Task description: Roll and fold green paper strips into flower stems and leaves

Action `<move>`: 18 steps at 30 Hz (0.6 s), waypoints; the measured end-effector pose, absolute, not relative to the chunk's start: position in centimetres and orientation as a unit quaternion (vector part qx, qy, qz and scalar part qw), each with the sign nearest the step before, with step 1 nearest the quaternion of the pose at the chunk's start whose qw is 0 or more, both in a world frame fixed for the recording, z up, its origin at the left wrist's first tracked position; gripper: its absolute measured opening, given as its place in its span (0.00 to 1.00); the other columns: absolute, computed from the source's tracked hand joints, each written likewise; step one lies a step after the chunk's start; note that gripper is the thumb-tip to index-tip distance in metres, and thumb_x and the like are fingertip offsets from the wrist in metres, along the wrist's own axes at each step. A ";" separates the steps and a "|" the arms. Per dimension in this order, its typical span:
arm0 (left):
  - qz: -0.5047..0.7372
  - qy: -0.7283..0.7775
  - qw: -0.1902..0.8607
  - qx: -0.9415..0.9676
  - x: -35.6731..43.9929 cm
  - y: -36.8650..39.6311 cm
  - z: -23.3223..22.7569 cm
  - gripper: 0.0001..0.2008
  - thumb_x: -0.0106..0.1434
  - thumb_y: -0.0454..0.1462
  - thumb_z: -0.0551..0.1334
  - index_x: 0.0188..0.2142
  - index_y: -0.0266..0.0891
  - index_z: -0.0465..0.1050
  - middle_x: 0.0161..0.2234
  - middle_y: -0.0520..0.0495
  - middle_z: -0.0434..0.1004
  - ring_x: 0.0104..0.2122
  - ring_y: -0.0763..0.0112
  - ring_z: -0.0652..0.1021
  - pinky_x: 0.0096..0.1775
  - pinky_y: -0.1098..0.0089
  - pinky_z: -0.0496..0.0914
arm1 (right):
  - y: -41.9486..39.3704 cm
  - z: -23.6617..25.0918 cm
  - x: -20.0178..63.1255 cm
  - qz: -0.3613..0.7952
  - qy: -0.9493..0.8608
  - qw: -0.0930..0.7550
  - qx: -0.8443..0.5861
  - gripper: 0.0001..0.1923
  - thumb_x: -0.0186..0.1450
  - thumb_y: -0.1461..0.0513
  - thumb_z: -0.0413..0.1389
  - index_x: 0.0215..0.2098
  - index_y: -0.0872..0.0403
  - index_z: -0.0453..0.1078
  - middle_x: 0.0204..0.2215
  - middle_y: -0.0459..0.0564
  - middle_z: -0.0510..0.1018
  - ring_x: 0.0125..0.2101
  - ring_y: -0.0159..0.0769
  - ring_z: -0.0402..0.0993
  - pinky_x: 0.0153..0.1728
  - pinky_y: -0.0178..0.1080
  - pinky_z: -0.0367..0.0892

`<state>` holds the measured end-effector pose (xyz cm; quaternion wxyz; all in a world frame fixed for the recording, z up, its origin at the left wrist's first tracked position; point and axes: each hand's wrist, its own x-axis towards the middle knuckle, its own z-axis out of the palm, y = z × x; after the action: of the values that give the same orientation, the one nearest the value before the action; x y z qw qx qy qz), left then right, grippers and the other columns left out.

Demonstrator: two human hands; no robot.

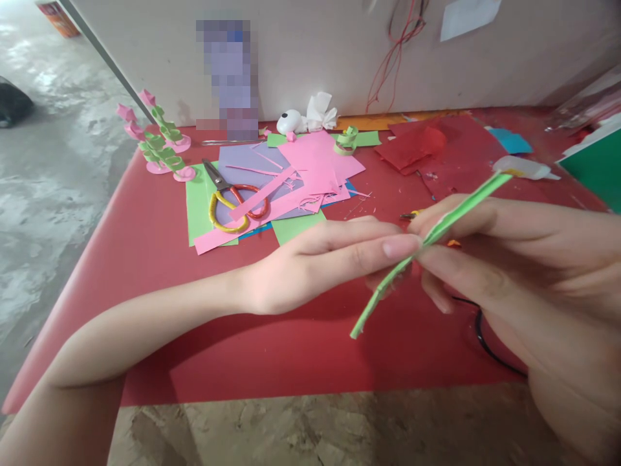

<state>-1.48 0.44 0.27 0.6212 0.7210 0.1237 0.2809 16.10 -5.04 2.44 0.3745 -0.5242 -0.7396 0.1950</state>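
Both my hands hold a thin rolled green paper stick (466, 208) above the red table cover (160, 304). The stick slants from lower left to upper right. My left hand (330, 259) pinches it near its middle with fingers stretched out. My right hand (490, 252) grips it just to the right, thumb and fingers closed around it. The lower end of the stick pokes out free below my fingers.
Pink, purple and green paper sheets (291, 175) lie at the middle with scissors (233, 200) on them. Pink and green paper flowers (158, 139) stand at the far left. Red paper (436, 149) and a glue bottle (524, 168) lie at right, a green curl (347, 141) behind.
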 end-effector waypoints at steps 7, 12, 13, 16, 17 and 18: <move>0.308 0.136 0.582 0.741 -1.4 0.2 0.3 0.17 0.69 0.35 0.46 0.23 0.38 0.59 0.25 0.54 0.62 0.28 0.80 0.67 0.37 0.76 0.67 | -4.9 2.3 15.9 0.237 -0.712 0.391 -0.533 0.06 0.62 0.56 0.55 0.29 0.44 0.72 0.14 0.38 0.64 0.13 0.17 0.58 0.08 0.23 0.49; 0.299 0.163 0.548 0.764 -1.5 0.2 0.5 0.17 0.68 0.38 0.47 0.23 0.39 0.59 0.24 0.54 0.62 0.25 0.80 0.65 0.31 0.76 0.68 | -5.0 2.5 15.9 0.287 -0.702 0.406 -0.509 0.05 0.62 0.57 0.55 0.32 0.41 0.74 0.15 0.37 0.67 0.14 0.18 0.61 0.09 0.23 0.54; 0.298 0.164 0.548 0.764 -1.5 0.2 0.5 0.17 0.68 0.41 0.48 0.23 0.39 0.59 0.24 0.54 0.63 0.25 0.80 0.66 0.31 0.75 0.68 | -4.9 2.5 15.9 0.293 -0.701 0.409 -0.506 0.06 0.62 0.57 0.55 0.33 0.41 0.75 0.16 0.37 0.68 0.14 0.19 0.63 0.09 0.23 0.54; 0.303 0.171 0.542 0.764 -1.4 0.2 0.4 0.19 0.68 0.45 0.48 0.23 0.39 0.60 0.24 0.54 0.64 0.25 0.80 0.66 0.30 0.75 0.68 | -4.8 2.3 15.9 0.294 -0.698 0.413 -0.505 0.07 0.62 0.58 0.56 0.35 0.40 0.75 0.15 0.37 0.68 0.14 0.19 0.63 0.10 0.22 0.57; 0.305 0.170 0.540 0.766 -1.4 0.2 0.3 0.19 0.68 0.46 0.48 0.23 0.39 0.60 0.24 0.54 0.63 0.25 0.80 0.66 0.31 0.75 0.68 | -4.8 2.3 15.8 0.293 -0.699 0.410 -0.507 0.07 0.62 0.58 0.56 0.35 0.40 0.75 0.15 0.37 0.68 0.13 0.18 0.61 0.11 0.22 0.59; 0.306 0.168 0.539 0.766 -1.3 0.2 0.3 0.19 0.68 0.46 0.48 0.23 0.39 0.60 0.24 0.54 0.63 0.25 0.80 0.66 0.31 0.75 0.69 | -4.9 2.3 15.8 0.290 -0.700 0.410 -0.509 0.06 0.62 0.58 0.56 0.35 0.40 0.75 0.14 0.36 0.67 0.12 0.18 0.60 0.11 0.22 0.59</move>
<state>-1.33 0.16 0.32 0.5389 0.7664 0.1682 0.3065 15.83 -4.85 2.27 0.4096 -0.5086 -0.6997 0.2898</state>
